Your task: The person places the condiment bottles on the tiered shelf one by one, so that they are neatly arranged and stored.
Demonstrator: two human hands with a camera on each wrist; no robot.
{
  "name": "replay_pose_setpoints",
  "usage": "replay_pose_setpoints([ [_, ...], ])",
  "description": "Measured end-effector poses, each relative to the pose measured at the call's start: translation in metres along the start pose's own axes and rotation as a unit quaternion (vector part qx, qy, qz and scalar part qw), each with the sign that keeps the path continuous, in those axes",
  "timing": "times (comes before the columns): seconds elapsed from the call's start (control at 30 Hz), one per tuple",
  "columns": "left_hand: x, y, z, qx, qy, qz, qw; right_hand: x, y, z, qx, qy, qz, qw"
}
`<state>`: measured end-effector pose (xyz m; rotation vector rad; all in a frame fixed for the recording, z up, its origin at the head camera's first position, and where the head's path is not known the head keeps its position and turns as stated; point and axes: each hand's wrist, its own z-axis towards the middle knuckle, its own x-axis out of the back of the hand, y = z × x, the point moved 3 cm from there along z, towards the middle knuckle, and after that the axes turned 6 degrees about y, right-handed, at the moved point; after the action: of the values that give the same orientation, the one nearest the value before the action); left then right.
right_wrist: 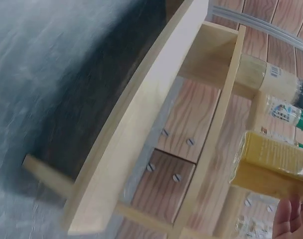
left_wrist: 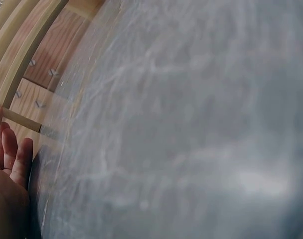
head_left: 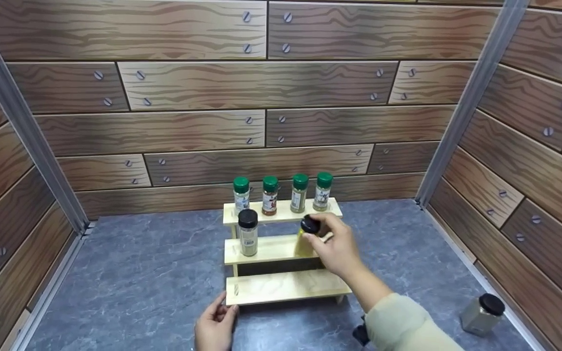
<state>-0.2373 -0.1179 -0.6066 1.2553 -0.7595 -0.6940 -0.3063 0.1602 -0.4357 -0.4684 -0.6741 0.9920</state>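
Observation:
My right hand (head_left: 339, 243) holds a yellow spice jar (head_left: 303, 246) by its black lid, at the right part of the middle step of a three-step wooden spice rack (head_left: 286, 287). A gap shows between this jar's base (right_wrist: 241, 159) and the step in the right wrist view. My left hand (head_left: 215, 324) pinches the front left corner of the lowest step; the left wrist view shows its fingers (left_wrist: 9, 149) bent below the wood. A black-lidded jar with pale contents (head_left: 248, 234) stands at the left of the middle step.
Several green-capped spice jars (head_left: 270, 195) line the top step. On the grey tabletop (head_left: 139, 282), another black-lidded jar (head_left: 481, 314) stands at the far right. A small black object (head_left: 360, 335) is partly hidden by the right sleeve. Wood-patterned walls (head_left: 261, 87) enclose the table.

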Motion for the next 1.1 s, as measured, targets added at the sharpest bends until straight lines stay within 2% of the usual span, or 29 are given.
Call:
replay_pose_setpoints([
  [0.1, -0.002, 0.0, -0.001, -0.001, -0.004, -0.008, 1.0, -0.011, 0.001, 0.004, -0.019, -0.021, 0.013, 0.9995],
  [0.4, -0.004, 0.004, -0.003, -0.005, -0.01, -0.016, 0.9998, -0.03, -0.002, 0.013, -0.041, -0.07, 0.013, 0.9966],
  [0.7, -0.006, 0.006, -0.002, -0.008, -0.003, 0.006, 0.9999, -0.038, 0.0, 0.019, -0.056, -0.088, -0.005, 0.9946],
  [1.1, 0.001, -0.001, 0.001, -0.01, 0.0, 0.0, 0.9999, -0.05, 0.003, 0.019, -0.079, -0.107, -0.001, 0.9912],
])
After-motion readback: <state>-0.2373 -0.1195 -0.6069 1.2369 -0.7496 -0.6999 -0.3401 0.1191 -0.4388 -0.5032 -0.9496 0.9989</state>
